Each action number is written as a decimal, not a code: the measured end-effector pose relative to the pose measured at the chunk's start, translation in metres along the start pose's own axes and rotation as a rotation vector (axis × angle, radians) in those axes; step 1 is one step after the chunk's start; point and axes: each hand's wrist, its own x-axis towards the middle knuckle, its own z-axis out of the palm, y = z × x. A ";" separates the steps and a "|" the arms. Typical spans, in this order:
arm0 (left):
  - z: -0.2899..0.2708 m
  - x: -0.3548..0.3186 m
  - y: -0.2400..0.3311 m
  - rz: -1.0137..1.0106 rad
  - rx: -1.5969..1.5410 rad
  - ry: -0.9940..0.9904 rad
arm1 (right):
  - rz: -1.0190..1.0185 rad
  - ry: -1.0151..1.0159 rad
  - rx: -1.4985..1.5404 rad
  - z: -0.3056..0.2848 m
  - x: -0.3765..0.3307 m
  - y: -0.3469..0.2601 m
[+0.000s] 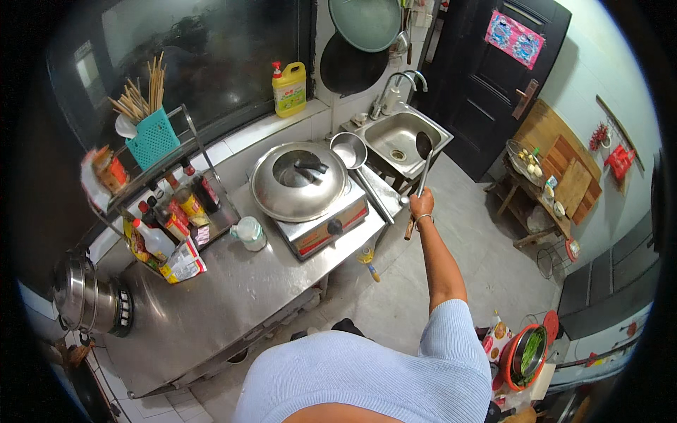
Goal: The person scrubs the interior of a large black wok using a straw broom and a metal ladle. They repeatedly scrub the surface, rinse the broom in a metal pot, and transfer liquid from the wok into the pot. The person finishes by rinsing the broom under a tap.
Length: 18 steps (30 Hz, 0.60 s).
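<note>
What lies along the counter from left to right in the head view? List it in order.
Steel pot → teal chopstick basket → white lidded jar → domed wok lid → sink → ladle held by the right hand.

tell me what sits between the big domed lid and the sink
In the head view, a small steel bowl sits between the domed lid and the sink; the right hand holds a ladle over the sink.

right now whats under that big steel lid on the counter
The domed steel lid sits on a countertop cooker with a front knob. It fully covers whatever pan or food lies beneath, so that cannot be seen.
</note>
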 end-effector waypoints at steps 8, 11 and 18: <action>-0.016 0.015 0.032 -0.071 -0.041 0.039 | 0.101 -0.220 -0.329 0.096 0.037 0.007; 0.007 0.028 0.058 -0.074 -0.074 0.017 | 0.073 -0.316 -0.457 0.098 0.051 0.011; 0.001 0.006 0.136 -0.181 -0.110 -0.013 | 0.025 -0.437 -0.538 0.135 0.062 0.061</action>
